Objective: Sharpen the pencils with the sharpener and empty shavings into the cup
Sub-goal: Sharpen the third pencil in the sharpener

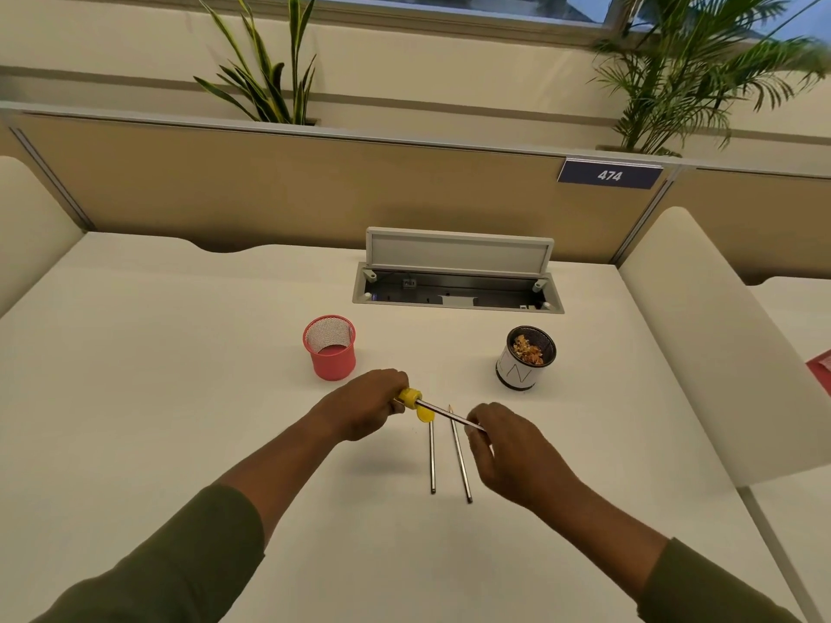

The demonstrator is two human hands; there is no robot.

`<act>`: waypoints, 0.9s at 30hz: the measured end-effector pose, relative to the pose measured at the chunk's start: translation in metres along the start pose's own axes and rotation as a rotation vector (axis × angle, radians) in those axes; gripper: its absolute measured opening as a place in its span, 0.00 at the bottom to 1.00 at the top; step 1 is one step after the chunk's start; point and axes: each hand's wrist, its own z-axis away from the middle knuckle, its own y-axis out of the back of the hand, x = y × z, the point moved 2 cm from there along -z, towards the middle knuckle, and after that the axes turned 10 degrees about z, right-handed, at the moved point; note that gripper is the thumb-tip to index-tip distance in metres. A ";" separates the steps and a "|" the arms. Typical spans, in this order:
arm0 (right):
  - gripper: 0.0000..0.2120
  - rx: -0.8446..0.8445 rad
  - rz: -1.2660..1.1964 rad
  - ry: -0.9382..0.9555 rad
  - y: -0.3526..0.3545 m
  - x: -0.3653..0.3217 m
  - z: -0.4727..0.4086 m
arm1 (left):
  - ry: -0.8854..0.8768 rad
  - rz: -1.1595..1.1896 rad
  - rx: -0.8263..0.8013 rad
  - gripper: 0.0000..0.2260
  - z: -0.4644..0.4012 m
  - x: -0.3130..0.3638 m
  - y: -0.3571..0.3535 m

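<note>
My left hand (pixel 368 409) grips a yellow sharpener (pixel 410 396) above the white table (pixel 180 397). A dark pencil (pixel 443 412) sticks into the sharpener, and my right hand (pixel 508 447) pinches its other end. A yellow lid (pixel 425 415) lies on the table just below the sharpener. Two more pencils lie side by side under my hands: the left one (pixel 432 460) and the right one (pixel 461 460), whose sharp tip points away from me. A black mesh cup with a white label (pixel 524 358) holds shavings at the right.
An empty pink mesh cup (pixel 330 348) stands left of centre behind my left hand. An open cable hatch (pixel 456 272) is set into the table further back. White padded dividers rise at both sides, and a tan partition closes off the back.
</note>
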 end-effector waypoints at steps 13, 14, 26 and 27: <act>0.14 -0.375 -1.158 -0.983 -0.009 -0.007 -0.008 | -0.010 -0.055 0.030 0.04 0.000 0.005 -0.008; 0.13 -0.429 -1.262 -1.057 -0.009 -0.008 -0.006 | -0.014 -0.061 0.019 0.04 0.000 0.005 -0.009; 0.12 0.066 0.301 0.285 -0.008 0.009 0.002 | 0.018 0.029 -0.099 0.02 -0.001 0.001 0.002; 0.12 0.080 0.354 0.308 -0.007 0.012 0.002 | 0.017 0.041 -0.097 0.04 -0.001 0.003 0.001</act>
